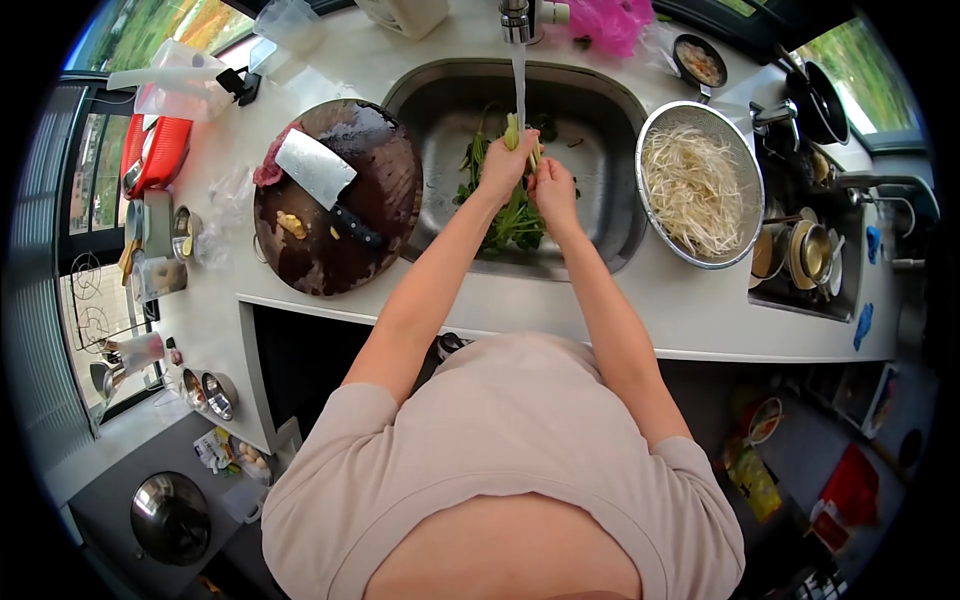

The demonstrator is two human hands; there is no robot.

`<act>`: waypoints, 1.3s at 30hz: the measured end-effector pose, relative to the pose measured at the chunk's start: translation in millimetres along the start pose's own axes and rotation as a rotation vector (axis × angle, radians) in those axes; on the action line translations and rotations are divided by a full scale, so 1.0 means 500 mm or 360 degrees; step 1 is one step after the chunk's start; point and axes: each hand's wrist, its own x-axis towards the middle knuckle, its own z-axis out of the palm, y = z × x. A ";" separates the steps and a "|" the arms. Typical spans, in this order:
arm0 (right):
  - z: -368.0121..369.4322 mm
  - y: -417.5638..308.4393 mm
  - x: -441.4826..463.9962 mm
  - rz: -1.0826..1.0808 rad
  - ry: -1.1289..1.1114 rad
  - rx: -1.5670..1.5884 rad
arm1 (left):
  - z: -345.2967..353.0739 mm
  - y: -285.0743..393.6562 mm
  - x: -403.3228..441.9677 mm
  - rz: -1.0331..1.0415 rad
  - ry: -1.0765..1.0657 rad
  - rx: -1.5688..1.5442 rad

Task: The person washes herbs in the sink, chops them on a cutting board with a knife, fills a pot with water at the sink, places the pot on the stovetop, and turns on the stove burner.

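Observation:
Water runs from the faucet [515,22] at the top of the view into the steel sink [425,95]. Under the stream, my left hand [505,165] is closed on pale green stalks [512,132]. Close beside it on the right, my right hand [553,188] is also closed on the stalks, its fingertips partly hidden. Leafy greens [515,222] hang or lie below my hands in the sink, and a few loose bits lie on the sink floor.
Left of the sink, a round board [390,180] holds a cleaver [315,168], meat and ginger-like pieces. A colander [755,200] of bean sprouts stands to the right. Farther right, a second sink holds dishes [815,252]. A red basket [170,150] is far left.

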 end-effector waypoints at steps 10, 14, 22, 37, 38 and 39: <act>-0.006 -0.029 0.014 0.0072 -0.0349 0.0555 | -0.018 0.008 -0.002 0.0012 0.0042 0.0014; -0.003 -0.083 0.034 0.0077 -0.0471 0.0317 | -0.030 0.021 -0.005 -0.0072 -0.0133 -0.0056; 0.031 -0.135 0.067 -0.0119 -0.0863 0.0246 | -0.073 0.198 0.045 0.0301 0.0154 -0.0453; -0.058 -0.137 0.086 0.0143 -0.0773 0.1344 | -0.075 0.208 -0.005 0.0007 -0.0159 0.0433; -0.049 -0.150 0.085 0.0118 -0.0748 0.1386 | -0.056 0.169 -0.013 -0.0087 -0.0213 0.0348; -0.037 -0.163 0.080 0.0097 -0.0715 0.1426 | -0.040 0.148 -0.029 -0.0149 -0.0282 0.0259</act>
